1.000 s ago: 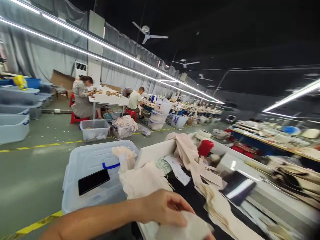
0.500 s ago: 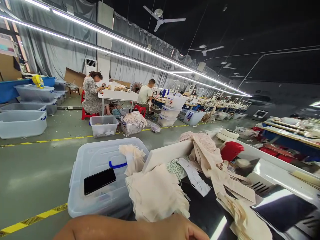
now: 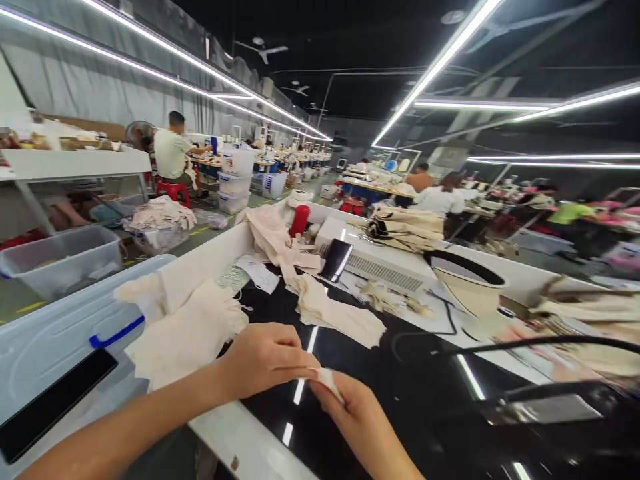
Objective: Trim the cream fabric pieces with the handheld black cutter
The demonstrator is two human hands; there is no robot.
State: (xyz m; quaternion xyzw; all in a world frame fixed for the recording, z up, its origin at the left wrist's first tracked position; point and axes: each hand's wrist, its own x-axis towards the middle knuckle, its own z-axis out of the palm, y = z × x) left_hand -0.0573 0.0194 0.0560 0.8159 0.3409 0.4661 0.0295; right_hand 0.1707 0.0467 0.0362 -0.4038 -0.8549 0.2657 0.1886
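One small, pale, cloth-like piece [image 3: 331, 384], being handled over the glossy black worktop's [image 3: 395, 373] near edge, likely needs steadying: right hand [image 3: 356, 403] pinches; left hand [image 3: 263, 360] narrow, hold unclear.

Your left hand [image 3: 267, 357] and right hand [image 3: 356, 407] are both bare, and so are your left forearm [image 3: 145, 423] and right forearm [image 3: 390, 453] as far as the view shows them. The left forearm, showing the longer stretch, is smooth and rounded, broad towards the lower edge and tapering to a slimmer wrist [image 3: 221, 381]. Your left hand has a rounded back and slender fingers [image 3: 295, 359]; your right hand's fingertips are partly hidden.
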